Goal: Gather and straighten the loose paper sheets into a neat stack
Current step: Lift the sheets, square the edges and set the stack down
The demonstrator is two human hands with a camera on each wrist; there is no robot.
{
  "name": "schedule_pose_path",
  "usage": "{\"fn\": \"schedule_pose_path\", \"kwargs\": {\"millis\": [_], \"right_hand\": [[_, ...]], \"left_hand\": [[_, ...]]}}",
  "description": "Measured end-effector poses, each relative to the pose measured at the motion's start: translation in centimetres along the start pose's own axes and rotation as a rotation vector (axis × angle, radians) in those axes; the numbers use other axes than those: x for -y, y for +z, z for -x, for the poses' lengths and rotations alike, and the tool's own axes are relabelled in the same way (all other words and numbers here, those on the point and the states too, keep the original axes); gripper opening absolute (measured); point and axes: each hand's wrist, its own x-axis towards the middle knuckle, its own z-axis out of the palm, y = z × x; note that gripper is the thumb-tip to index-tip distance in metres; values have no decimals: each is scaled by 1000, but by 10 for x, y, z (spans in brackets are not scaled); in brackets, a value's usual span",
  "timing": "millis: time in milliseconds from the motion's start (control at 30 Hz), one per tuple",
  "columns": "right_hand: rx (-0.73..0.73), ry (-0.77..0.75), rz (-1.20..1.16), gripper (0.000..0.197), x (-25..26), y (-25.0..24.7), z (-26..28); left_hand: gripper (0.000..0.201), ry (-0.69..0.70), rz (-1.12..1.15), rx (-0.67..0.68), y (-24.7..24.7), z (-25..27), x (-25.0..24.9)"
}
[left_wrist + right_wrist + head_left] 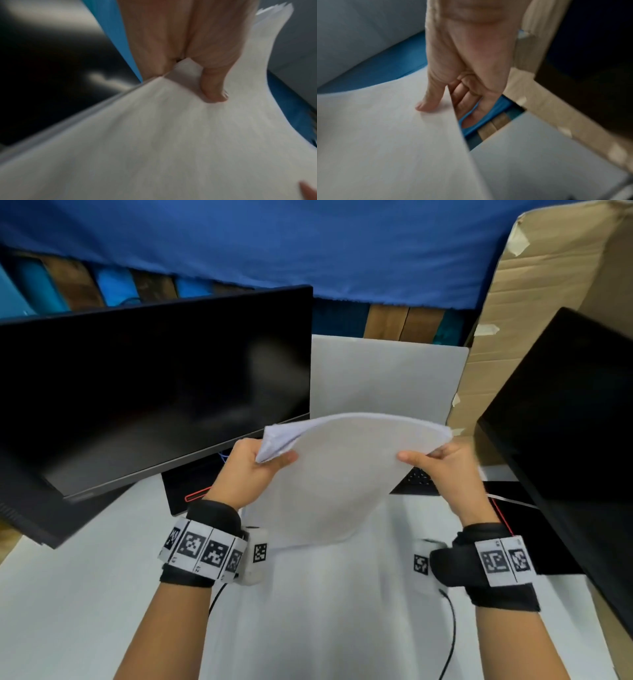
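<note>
A bundle of white paper sheets point(339, 474) stands upright over the white table point(102, 594), bowed along its top edge. My left hand point(253, 463) pinches the upper left side, thumb on the near face and fingers behind. My right hand point(435, 460) pinches the upper right side the same way. The sheets' lower edge rests near the table between my wrists. In the left wrist view the thumb presses the sheets point(154, 135), whose far corner fans into several offset edges. The right wrist view shows the thumb on the sheets point(385, 135) and fingers curled behind.
A dark monitor point(147, 385) stands at the left and another black screen point(565, 440) at the right. Behind the sheets an open grey laptop point(383, 378) faces me. A cardboard box point(548, 285) rises at the back right. Blue cloth point(308, 244) hangs behind.
</note>
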Motion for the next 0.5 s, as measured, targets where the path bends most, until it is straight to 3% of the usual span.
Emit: {"fn": "schedule_pose_path", "kwargs": {"millis": [33,167,333,500], "right_hand": [[16,38,-67,19,-5,6,3],[-25,130,-164,29,-28,36,20],[-126,201,-292,28,-42,46,35],[-135,185,-267,25,-51,36,34]], "left_hand": [[5,6,81,-33,2,2,-5],[21,2,261,-166,17,5,-6],[20,-68,327,-149,33,16,14],[16,-287,323,-104,59,28,48]]}}
